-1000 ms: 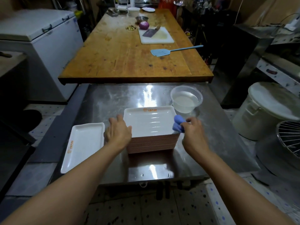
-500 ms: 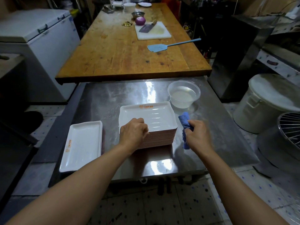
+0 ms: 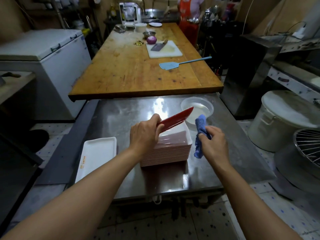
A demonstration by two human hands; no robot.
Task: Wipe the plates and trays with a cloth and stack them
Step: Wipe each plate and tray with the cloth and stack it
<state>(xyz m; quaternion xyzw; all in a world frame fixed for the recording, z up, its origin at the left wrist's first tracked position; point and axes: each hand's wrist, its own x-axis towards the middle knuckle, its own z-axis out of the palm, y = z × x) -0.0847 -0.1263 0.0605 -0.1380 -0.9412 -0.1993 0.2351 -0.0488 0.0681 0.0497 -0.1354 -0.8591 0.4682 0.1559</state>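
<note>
A stack of rectangular trays point(image 3: 171, 151), white inside with red undersides, stands in the middle of the steel table point(image 3: 121, 115). My left hand point(image 3: 144, 135) grips the top tray point(image 3: 174, 121) by its near edge and holds it tilted above the stack, red underside showing. My right hand point(image 3: 212, 144) holds a blue cloth point(image 3: 200, 134) just right of the stack, apart from the lifted tray. One white tray point(image 3: 97, 156) lies flat on the table's left side.
A clear plastic bowl of water point(image 3: 198, 108) sits behind the stack at the right. Beyond is a wooden table point(image 3: 138, 70) with a cutting board, cleaver and blue spatula. A white lidded bucket point(image 3: 284, 118) and wire guard stand at right. A person in a red apron stands far back.
My left hand has lifted the top tray off the stack and tipped it up, red underside now showing. My right hand with the cloth stayed beside the stack.
</note>
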